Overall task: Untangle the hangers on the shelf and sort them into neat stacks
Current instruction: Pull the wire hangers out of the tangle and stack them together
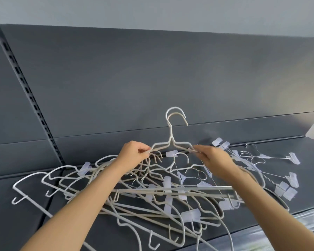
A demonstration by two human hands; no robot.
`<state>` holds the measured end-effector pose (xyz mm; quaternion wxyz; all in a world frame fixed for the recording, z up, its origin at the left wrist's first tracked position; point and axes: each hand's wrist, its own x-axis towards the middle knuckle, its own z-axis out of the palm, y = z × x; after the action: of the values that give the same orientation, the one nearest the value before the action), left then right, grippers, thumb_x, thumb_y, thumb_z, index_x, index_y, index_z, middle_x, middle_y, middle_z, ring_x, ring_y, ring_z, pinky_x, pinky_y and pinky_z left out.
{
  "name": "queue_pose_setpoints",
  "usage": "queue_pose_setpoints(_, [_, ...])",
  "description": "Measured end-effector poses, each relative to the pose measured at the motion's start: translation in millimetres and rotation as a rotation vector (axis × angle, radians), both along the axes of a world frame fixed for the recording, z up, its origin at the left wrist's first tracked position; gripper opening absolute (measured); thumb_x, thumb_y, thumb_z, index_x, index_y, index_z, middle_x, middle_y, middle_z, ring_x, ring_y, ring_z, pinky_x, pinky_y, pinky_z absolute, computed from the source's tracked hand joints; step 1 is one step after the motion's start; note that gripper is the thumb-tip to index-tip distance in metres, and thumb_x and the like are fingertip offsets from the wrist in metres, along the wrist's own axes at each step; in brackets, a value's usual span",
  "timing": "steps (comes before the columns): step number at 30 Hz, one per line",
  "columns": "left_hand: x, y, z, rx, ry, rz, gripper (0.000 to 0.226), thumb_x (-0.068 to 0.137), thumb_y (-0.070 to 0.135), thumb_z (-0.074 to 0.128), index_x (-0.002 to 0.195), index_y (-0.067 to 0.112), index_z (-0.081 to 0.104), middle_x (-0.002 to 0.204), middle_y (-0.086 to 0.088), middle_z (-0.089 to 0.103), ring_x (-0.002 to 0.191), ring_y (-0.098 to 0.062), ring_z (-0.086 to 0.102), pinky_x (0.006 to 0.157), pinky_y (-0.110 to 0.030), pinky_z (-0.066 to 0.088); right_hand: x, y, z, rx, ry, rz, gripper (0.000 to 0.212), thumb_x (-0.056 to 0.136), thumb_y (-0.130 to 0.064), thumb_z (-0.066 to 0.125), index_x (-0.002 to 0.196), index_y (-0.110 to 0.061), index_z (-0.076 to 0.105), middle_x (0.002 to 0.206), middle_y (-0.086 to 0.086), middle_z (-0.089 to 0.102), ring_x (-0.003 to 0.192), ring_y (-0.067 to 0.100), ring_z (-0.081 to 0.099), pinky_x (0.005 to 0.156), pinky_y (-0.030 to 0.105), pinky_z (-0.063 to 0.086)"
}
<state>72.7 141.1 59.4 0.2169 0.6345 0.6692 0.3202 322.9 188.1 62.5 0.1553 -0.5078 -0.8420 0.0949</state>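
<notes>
Only two arms and hands of the person show. The left forearm is slim and smooth, bare along all of its visible length, and narrows evenly to a slender wrist. The left hand is small and bare, with slim fingers and rounded knuckles. The right forearm is likewise slim and bare, from where it comes into view up to the wrist. The right hand is bare too and somewhat blurred, so its nails and finer marks cannot be made out. Both arms run out of view before the upper arm, so whether a sleeve is worn higher up cannot be told.
</notes>
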Motion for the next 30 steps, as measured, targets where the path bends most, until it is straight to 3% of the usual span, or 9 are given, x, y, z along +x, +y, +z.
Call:
queue_pose_setpoints(3, [-11, -6, 15, 0.078, 0.144, 0.002, 0.034, 0.09, 0.016, 0.055, 0.123, 0.018, 0.058, 0.115, -0.001, 0.067, 0.096, -0.01, 0.058, 0.087, -0.026, 0.044, -2, 4, 29, 0.013, 0.081, 0.014, 0.022, 0.094, -0.016, 0.045, 0.109, -0.019, 0.06, 0.07, 0.0, 0.06, 0.065, 0.022, 0.049, 0.063, 0.036, 0.041])
queue_pose_setpoints(6, [-24, -22, 24, 0.13, 0.512, 0.015, 0.058, 0.09, 0.047, 0.047, 0.141, 0.027, 0.031, 0.129, 0.002, 0.055, 0.118, -0.016, 0.051, 0.103, -0.038, 0.035, -4, 12, 44, -0.016, 0.174, 0.039, 0.024, 0.091, -0.013, 0.048, 0.104, -0.025, 0.064, 0.071, 0.004, 0.059, 0.065, 0.025, 0.047, 0.064, 0.035, 0.042])
queue_pose_setpoints(9, [-32, -45, 29, 0.019, 0.706, -0.006, 0.11, 0.059, 0.085, 0.035, 0.147, 0.028, 0.001, 0.151, 0.003, 0.024, 0.139, -0.018, 0.024, 0.114, -0.042, 0.015, -17, 16, 51, -0.048, 0.221, 0.11, 0.024, 0.09, -0.009, 0.049, 0.099, -0.024, 0.066, 0.064, 0.002, 0.051, 0.061, 0.02, 0.04, 0.06, 0.032, 0.036])
queue_pose_setpoints(12, [-41, -71, 31, -0.087, 0.721, -0.028, 0.127, 0.053, 0.081, 0.055, 0.145, 0.027, -0.014, 0.156, 0.003, -0.002, 0.144, -0.02, 0.001, 0.117, -0.042, -0.002, -38, 13, 50, -0.088, 0.228, 0.205, 0.022, 0.089, -0.005, 0.048, 0.098, -0.013, 0.067, 0.057, 0.0, 0.044, 0.055, 0.016, 0.034, 0.055, 0.028, 0.03])
queue_pose_setpoints(15, [-49, -102, 31, -0.167, 0.777, 0.013, 0.13, 0.056, 0.071, 0.067, 0.145, 0.025, -0.016, 0.156, 0.003, -0.01, 0.144, -0.022, -0.002, 0.117, -0.04, 0.0, -63, 11, 42, -0.116, 0.224, 0.291, 0.023, 0.089, -0.004, 0.05, 0.102, -0.01, 0.067, 0.056, -0.008, 0.047, 0.054, 0.01, 0.037, 0.056, 0.024, 0.033])
queue_pose_setpoints(20, [-71, -151, 19, -0.182, 0.767, 0.176, 0.122, 0.06, 0.069, 0.064, 0.146, 0.023, -0.009, 0.152, 0.0, 0.006, 0.139, -0.021, 0.013, 0.115, -0.036, 0.011, -114, -2, 31, -0.108, 0.2, 0.394, 0.023, 0.09, -0.012, 0.052, 0.107, -0.018, 0.067, 0.066, -0.01, 0.057, 0.061, 0.011, 0.049, 0.063, 0.028, 0.039])
queue_pose_setpoints(23, [-85, -179, 18, -0.189, 0.709, 0.271, 0.118, 0.058, 0.067, 0.064, 0.146, 0.024, -0.001, 0.149, 0.001, 0.013, 0.137, -0.021, 0.017, 0.114, -0.035, 0.016, -146, -18, 30, -0.029, 0.122, 0.412, 0.02, 0.092, -0.022, 0.049, 0.106, -0.023, 0.064, 0.086, -0.001, 0.067, 0.077, 0.021, 0.057, 0.069, 0.032, 0.044])
queue_pose_setpoints(30, [-144, -246, 14, -0.145, 0.694, 0.472, 0.114, 0.049, 0.072, 0.062, 0.142, 0.035, 0.008, 0.14, 0.006, 0.024, 0.128, -0.018, 0.028, 0.108, -0.031, 0.02, -212, -47, 16, 0.048, -0.015, 0.467, 0.019, 0.092, -0.021, 0.047, 0.102, -0.014, 0.062, 0.096, 0.008, 0.069, 0.09, 0.031, 0.06, 0.073, 0.037, 0.047])
